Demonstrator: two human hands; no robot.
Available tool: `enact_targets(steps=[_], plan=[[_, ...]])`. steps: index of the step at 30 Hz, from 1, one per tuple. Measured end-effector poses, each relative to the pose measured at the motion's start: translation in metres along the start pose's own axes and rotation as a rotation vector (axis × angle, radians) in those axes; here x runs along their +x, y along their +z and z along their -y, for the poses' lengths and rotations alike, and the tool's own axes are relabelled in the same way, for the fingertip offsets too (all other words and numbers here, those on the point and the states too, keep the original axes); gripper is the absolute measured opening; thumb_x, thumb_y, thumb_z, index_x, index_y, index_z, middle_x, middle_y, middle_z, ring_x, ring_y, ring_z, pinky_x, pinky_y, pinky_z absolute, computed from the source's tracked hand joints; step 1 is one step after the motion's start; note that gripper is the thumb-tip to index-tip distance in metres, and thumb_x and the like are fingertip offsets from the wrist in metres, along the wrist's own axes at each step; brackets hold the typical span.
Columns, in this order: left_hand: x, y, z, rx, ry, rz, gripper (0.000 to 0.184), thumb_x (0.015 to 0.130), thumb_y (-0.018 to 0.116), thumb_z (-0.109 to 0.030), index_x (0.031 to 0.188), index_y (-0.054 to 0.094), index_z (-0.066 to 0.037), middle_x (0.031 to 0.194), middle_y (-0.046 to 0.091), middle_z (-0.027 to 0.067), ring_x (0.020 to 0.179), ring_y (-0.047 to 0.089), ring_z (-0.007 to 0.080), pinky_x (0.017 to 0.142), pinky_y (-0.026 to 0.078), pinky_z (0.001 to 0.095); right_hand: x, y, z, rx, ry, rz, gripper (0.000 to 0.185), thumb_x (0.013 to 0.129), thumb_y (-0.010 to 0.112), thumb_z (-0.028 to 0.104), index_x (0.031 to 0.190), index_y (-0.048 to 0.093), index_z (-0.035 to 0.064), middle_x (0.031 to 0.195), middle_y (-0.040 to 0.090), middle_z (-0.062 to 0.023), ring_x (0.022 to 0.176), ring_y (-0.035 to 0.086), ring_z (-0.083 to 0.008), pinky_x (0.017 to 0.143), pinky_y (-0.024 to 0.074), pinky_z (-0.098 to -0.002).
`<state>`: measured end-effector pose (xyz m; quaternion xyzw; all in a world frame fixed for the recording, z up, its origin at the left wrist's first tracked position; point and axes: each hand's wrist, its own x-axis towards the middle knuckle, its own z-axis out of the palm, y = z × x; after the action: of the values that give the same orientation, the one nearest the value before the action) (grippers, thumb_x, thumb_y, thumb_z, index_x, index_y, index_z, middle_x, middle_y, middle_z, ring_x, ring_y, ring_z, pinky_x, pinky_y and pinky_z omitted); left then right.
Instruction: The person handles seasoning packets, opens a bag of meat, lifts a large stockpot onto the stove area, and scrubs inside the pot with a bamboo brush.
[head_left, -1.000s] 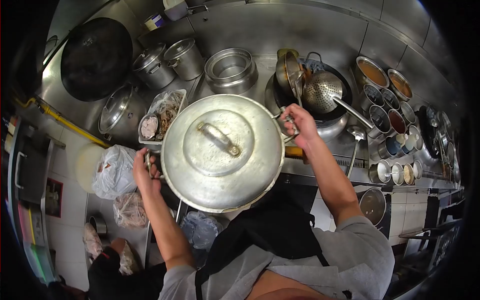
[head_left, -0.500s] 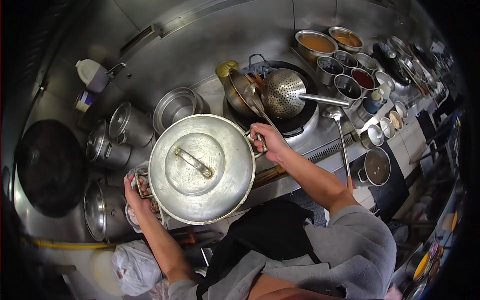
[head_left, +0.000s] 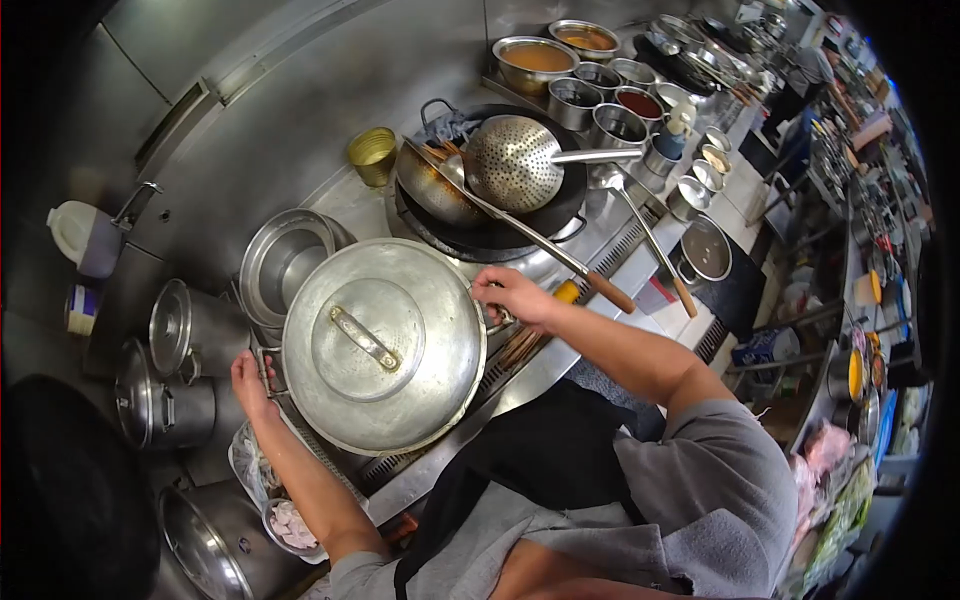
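Observation:
A large lidded aluminium pot (head_left: 460,400) is in front of me at the stove edge. Its round lid (head_left: 330,410) has a worn strap handle (head_left: 364,338) across the middle. My left hand (head_left: 252,385) is at the pot's left side handle, its fingers curled about it and partly hidden. On the opposite side, my right hand (head_left: 512,298) is closed around the other side handle. Just beyond the pot, a black wok (head_left: 560,215) bears a smaller wok (head_left: 430,195), a perforated strainer (head_left: 512,160) and a wooden-handled ladle (head_left: 608,290).
An open metal pot (head_left: 262,255) and lidded stockpots (head_left: 185,400) stand left. Sauce bowls (head_left: 535,60) and several small metal containers line the back right. A yellow tin (head_left: 372,158) sits behind the wok. Below my left forearm is a bowl of pale pieces (head_left: 292,525).
My view has turned to the right. The pot, with both hands at its handles, has shifted slightly left in view. A bowl of pale pieces now shows under my left forearm.

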<state>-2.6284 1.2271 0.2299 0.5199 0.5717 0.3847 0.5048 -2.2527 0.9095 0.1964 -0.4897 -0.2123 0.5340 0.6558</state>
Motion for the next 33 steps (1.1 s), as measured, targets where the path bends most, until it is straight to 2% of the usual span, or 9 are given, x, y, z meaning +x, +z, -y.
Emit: enact_targets(steps=[2, 4, 6, 8, 12, 18, 22, 27, 33], plan=[[0.002, 0.002, -0.002, -0.027, 0.102, 0.017, 0.030, 0.094, 0.062, -0.032, 0.115, 0.057, -0.012, 0.078, 0.065, 0.0021, 0.063, 0.059, 0.0093, 0.049, 0.037, 0.0222, 0.005, 0.003, 0.025, -1.160, -0.268, 0.057, 0.032, 0.090, 0.060, 0.024, 0.116, 0.057, 0.0058, 0.101, 0.058, -0.0137, 0.092, 0.061, -0.0250, 0.081, 0.0500, -0.0395], [0.011, 0.003, 0.002, 0.033, 0.148, -0.003, 0.034, 0.093, 0.064, -0.025, 0.122, 0.055, -0.008, 0.090, 0.066, 0.0057, 0.077, 0.062, 0.0140, 0.060, 0.045, 0.0243, 0.013, 0.026, 0.072, -1.476, -0.358, -0.247, 0.047, 0.089, 0.061, 0.024, 0.134, 0.050, 0.0136, 0.122, 0.053, -0.0204, 0.112, 0.055, -0.0369, 0.099, 0.0426, -0.0451], [-0.005, 0.012, -0.003, 0.485, 0.777, -0.361, 0.040, 0.091, 0.065, -0.018, 0.126, 0.053, -0.004, 0.103, 0.064, 0.0082, 0.090, 0.061, 0.0180, 0.075, 0.048, 0.0280, 0.043, 0.036, 0.103, -1.488, -0.554, -0.302, 0.048, 0.086, 0.063, 0.024, 0.133, 0.054, 0.0218, 0.132, 0.047, -0.0194, 0.118, 0.049, -0.0397, 0.100, 0.0417, -0.0468], [-0.035, 0.028, -0.018, 0.139, 0.635, 0.041, 0.041, 0.088, 0.064, -0.008, 0.127, 0.052, -0.003, 0.103, 0.061, 0.0074, 0.091, 0.058, 0.0160, 0.081, 0.047, 0.0295, 0.078, 0.046, 0.109, -1.615, -0.606, -0.260, 0.045, 0.087, 0.063, 0.026, 0.132, 0.056, 0.0232, 0.136, 0.044, -0.0179, 0.123, 0.045, -0.0384, 0.102, 0.0390, -0.0488], [-0.113, 0.072, -0.027, 0.566, 0.614, 0.412, 0.062, 0.081, 0.074, -0.016, 0.136, 0.047, -0.006, 0.106, 0.057, 0.0133, 0.082, 0.055, 0.0208, 0.076, 0.048, 0.0330, 0.135, 0.038, 0.103, -2.016, -0.523, -0.239, 0.040, 0.089, 0.060, 0.032, 0.129, 0.060, 0.0274, 0.146, 0.037, -0.0118, 0.136, 0.032, -0.0336, 0.106, 0.0317, -0.0548], [-0.155, 0.084, -0.036, 0.592, 0.530, 0.371, 0.064, 0.082, 0.073, -0.016, 0.138, 0.042, -0.007, 0.096, 0.060, 0.0133, 0.071, 0.059, 0.0195, 0.068, 0.050, 0.0336, 0.132, -0.054, 0.145, -1.729, -0.210, -0.751, 0.044, 0.093, 0.051, 0.042, 0.136, 0.053, 0.0336, 0.150, 0.033, -0.0090, 0.139, 0.029, -0.0333, 0.108, 0.0273, -0.0592], [-0.175, 0.106, -0.046, 0.612, 0.471, 0.325, 0.069, 0.082, 0.069, -0.012, 0.143, 0.035, -0.008, 0.089, 0.061, 0.0143, 0.071, 0.061, 0.0224, 0.069, 0.050, 0.0361, 0.104, -0.149, 0.137, -1.613, 0.279, -0.667, 0.050, 0.093, 0.051, 0.048, 0.140, 0.047, 0.0340, 0.149, 0.034, -0.0113, 0.138, 0.032, -0.0354, 0.107, 0.0285, -0.0625], [-0.189, 0.143, -0.050, 0.650, 0.361, 0.206, 0.073, 0.081, 0.057, -0.004, 0.147, 0.025, -0.010, 0.091, 0.066, 0.0209, 0.079, 0.066, 0.0297, 0.075, 0.050, 0.0389, 0.046, -0.227, 0.086, -1.335, -0.462, -0.590, 0.049, 0.090, 0.060, 0.039, 0.136, 0.051, 0.0240, 0.136, 0.047, -0.0172, 0.126, 0.045, -0.0412, 0.104, 0.0392, -0.0489], [-0.177, 0.161, -0.040, 0.693, 0.346, -0.014, 0.071, 0.078, 0.057, -0.004, 0.144, 0.033, -0.008, 0.085, 0.053, 0.0094, 0.073, 0.055, 0.0211, 0.070, 0.047, 0.0351, -0.148, -0.324, 0.089, -0.881, -0.347, -0.454, 0.045, 0.091, 0.062, 0.018, 0.134, 0.053, 0.0101, 0.122, 0.058, -0.0147, 0.114, 0.056, -0.0264, 0.098, 0.0433, -0.0350]])
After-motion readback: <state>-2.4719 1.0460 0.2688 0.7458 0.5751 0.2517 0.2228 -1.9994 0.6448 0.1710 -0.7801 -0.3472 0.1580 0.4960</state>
